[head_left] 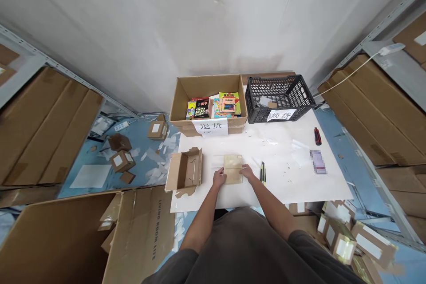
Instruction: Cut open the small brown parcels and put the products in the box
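Observation:
A small flat tan parcel (233,169), which looks like taped cardboard, lies on the white table (282,182) in front of me. My left hand (218,178) grips its left edge. On the opposite side, the fingers of my right hand (246,171) are closed on its right edge. A yellow and black utility knife (262,172) rests just right of my right hand. To the left of my left hand stands an open, torn cardboard box (185,171).
At the table's back are a labelled carton (178,100) holding several books and a black plastic crate (258,113). A red and black tool (317,136) lies at the right. A large open carton (143,226) stands left; several boxes (342,246) sit at lower right.

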Demonstrator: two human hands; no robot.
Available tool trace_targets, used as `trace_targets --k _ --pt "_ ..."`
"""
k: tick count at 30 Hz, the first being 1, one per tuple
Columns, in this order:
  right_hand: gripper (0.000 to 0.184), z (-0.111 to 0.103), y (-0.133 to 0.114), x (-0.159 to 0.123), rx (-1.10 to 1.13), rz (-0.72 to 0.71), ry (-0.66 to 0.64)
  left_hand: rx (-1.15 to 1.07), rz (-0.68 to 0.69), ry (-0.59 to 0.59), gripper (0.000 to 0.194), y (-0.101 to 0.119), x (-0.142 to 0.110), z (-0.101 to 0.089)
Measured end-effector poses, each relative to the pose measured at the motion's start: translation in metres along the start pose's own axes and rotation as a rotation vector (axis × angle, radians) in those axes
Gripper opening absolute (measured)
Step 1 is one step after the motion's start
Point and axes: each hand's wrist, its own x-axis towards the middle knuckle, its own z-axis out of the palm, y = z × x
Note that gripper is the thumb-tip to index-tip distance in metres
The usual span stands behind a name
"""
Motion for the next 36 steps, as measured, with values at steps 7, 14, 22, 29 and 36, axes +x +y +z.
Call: trace_targets --k 7,14,22,29,36 --pt "0.063 0.005 -0.022 -0.047 0.158 -0.043 0.053 -0.137 0.060 -0.024 0.039 0.041 -0.015 -0.014" --pt "0.074 -0.040 -0.073 -0.089 0.595 -0.276 0.097 -0.595 0.222 -0.253 0.060 0.089 -0.026 -0.094" --pt "0.073 -0.094 -0.197 -0.158 0.620 -0.602 -0.495 -0.869 0.474 -0.469 0.100 0.156 -0.052 -0.226" --pt "0.076 -0.084 -0.224 -0.175 0.608 -0.718 -0.411 -0.728 0.551 -0.039 0.085 0.162 -0.055 -0.241" --pt "0.084 -0.050 -0.228 -0.195 0.459 -1.034 -0.405 -0.608 0.753 -0.085 0.090 0.199 -0.082 -0.206"
